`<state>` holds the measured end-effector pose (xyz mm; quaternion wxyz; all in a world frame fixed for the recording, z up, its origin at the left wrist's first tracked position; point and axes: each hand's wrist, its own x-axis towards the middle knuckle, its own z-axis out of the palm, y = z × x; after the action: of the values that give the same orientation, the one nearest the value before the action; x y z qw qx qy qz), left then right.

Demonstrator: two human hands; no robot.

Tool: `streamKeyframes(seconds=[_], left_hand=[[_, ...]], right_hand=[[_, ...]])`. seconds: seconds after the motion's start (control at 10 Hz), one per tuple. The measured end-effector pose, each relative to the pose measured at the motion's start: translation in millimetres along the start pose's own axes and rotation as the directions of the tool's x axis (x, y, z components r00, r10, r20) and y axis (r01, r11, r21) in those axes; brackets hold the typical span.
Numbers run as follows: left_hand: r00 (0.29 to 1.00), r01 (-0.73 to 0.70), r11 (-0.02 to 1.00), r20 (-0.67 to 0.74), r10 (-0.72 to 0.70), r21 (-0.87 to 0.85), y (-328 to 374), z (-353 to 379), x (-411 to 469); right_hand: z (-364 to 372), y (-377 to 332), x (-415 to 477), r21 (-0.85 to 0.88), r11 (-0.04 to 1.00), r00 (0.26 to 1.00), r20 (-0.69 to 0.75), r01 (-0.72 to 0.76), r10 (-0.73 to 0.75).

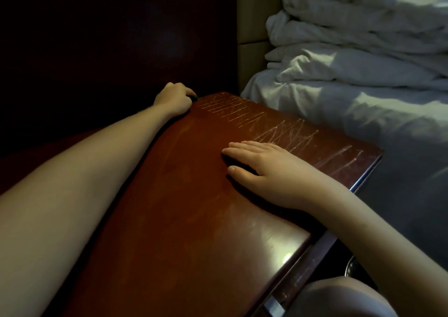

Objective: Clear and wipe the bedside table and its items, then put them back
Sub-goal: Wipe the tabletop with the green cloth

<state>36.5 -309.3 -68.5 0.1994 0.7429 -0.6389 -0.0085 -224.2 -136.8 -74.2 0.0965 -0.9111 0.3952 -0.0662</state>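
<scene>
Right hand (266,168) lay flat on bedside table (194,219), fingers straight, pointing left across its long axis. Left hand (173,98) beyond, at far corner, curled round small dark-green object (194,97).

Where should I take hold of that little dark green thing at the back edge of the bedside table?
Probably pinch its exposed end from above and in front: the green thing sits at the back edge of the table, against the dark wall panel, which blocks any approach from behind. The left hand curls over most of it, so its full shape is hidden.
</scene>
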Motion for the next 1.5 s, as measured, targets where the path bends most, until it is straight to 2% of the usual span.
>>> streamKeyframes(seconds=[0.4,0.7,0.9,1.0,1.3,1.4,1.5], left_hand=[[0.993,-0.115,0.993,-0.015,0.115,0.031,3.4,-1.8,-19.0],[0.969,-0.245,0.969,-0.005,0.245,0.038,10.1,-11.4,-73.9],[0.910,-0.413,0.911,0.035,0.412,0.016,17.2,-21.7,-125.6],[0.898,-0.439,0.898,0.036,0.439,-0.007,18.4,-23.4,-137.4],[0.908,-0.414,0.902,0.012,0.418,-0.124,16.0,-23.1,-124.0],[0.929,-0.368,0.925,0.000,0.370,-0.091,11.5,-19.1,-104.1],[0.965,-0.261,0.965,-0.015,0.261,-0.027,6.8,-13.6,-75.4]], right_hand=[[-0.6,-1.5,-1.4,0.008,1.000,1.000,-0.002,0.001,-0.001],[-2.5,-2.8,-3.3,0.011,1.000,1.000,-0.005,0.009,-0.009],[-1.8,-2.7,-2.4,-0.004,1.000,1.000,-0.007,0.011,-0.011],[-0.6,-2.1,-1.6,-0.012,1.000,1.000,-0.007,0.012,-0.012],[-0.6,-2.2,-1.6,-0.015,1.000,1.000,0.002,0.017,-0.017],[-0.3,-1.9,-1.5,-0.015,1.000,1.000,0.002,0.019,-0.019],[-0.1,-1.5,-0.8,-0.019,1.000,1.000,-0.001,0.020,-0.020]])
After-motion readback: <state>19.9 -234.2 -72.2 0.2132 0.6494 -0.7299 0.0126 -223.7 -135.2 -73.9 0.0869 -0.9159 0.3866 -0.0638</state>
